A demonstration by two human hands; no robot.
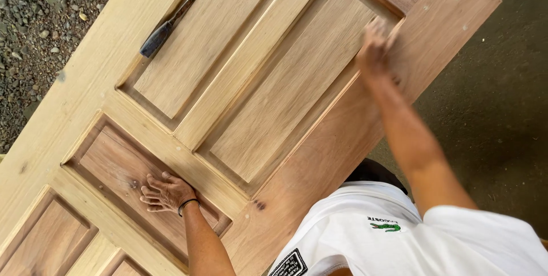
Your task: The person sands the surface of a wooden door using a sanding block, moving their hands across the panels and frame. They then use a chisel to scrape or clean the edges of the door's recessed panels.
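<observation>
A person's left hand [165, 192] lies spread flat on a darker recessed panel of a wooden door [85, 90]. The blurred right hand [375, 47] presses its far edge, grip unclear. A chisel [166, 26] rests on another panel, well apart from both hands.

No packages, signs or screens show. Two labels sit on the white shirt [411, 236] at about five o'clock: a small green animal-shaped emblem [386, 226] with a short dark line above it, and, at six o'clock, a black rectangular patch [291, 264] with white edging, cut by the frame's edge.
</observation>
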